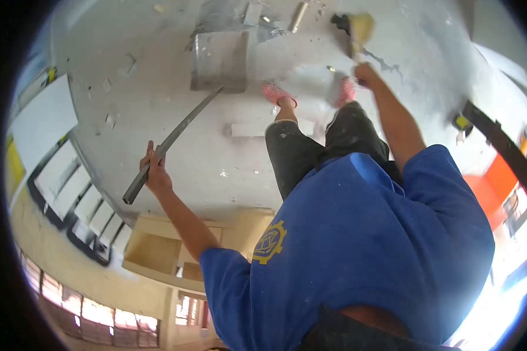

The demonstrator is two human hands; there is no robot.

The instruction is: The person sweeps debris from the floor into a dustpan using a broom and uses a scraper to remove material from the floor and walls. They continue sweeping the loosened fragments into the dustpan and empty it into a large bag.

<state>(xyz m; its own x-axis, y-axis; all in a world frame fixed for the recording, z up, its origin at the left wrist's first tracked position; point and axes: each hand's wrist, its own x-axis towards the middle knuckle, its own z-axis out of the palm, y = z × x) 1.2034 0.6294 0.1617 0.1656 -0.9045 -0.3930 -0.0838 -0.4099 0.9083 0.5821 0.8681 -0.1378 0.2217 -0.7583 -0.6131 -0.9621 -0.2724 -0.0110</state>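
Note:
My left hand [156,169] is closed round the long grey handle of a dustpan [219,61]. The handle slants up from my hand to the pan, which rests on the floor ahead of my feet. My right hand [366,75] grips the short handle of a broom [362,29] with yellowish bristles, smeared by motion. Its head is just beyond my right foot, beside a dark patch [341,23] at the bristles that I cannot make out. Scattered debris [266,29] lies between pan and broom.
A tube-shaped piece [299,16] and a flat scrap [253,14] lie on the dusty floor [158,70]. White panels [44,126] and framed pieces [76,190] stand at the left. A wooden cabinet [152,251] is behind on the left; an orange object [492,187] stands at the right.

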